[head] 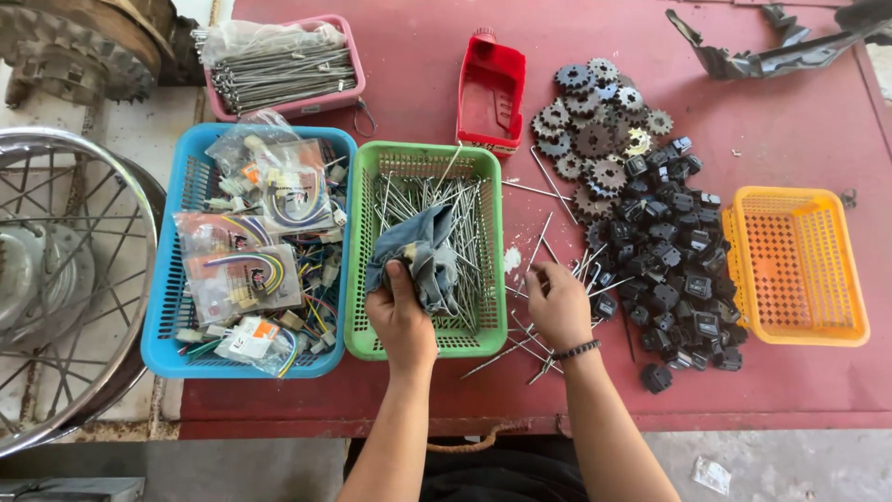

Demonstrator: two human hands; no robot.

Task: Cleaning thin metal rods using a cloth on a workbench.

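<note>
From the head camera I see my left hand [401, 311] resting over the near edge of the green basket [360, 307], fingers curled shut on a crumpled blue-grey rag [423, 251] that lies on top of the loose metal spokes [465, 218] filling that basket. My right hand [557, 302] sits palm down on the red table [799, 121] just right of the basket, fingers bent and pressed together over a few stray spokes [544, 237] scattered there; I cannot tell whether it actually pinches one. A dark beaded bracelet [576, 350] circles that wrist.

Left of the green basket, the blue basket [167, 307] holds clear plastic bags of coloured wire harnesses [243, 270], each bag flat and rectangular, some with small white and orange labels at the near end. Farther back, a pink tray [348, 60] carries a bundle of long spokes under a clear bag. A red plastic container [490, 88] stands beyond the green basket. To the right lie a heap of small sprockets [595, 130], then a pile of black switch blocks [674, 256], then an orange basket [794, 265]. A spoked wheel rim [56, 279] sits at far left, off the table.
</note>
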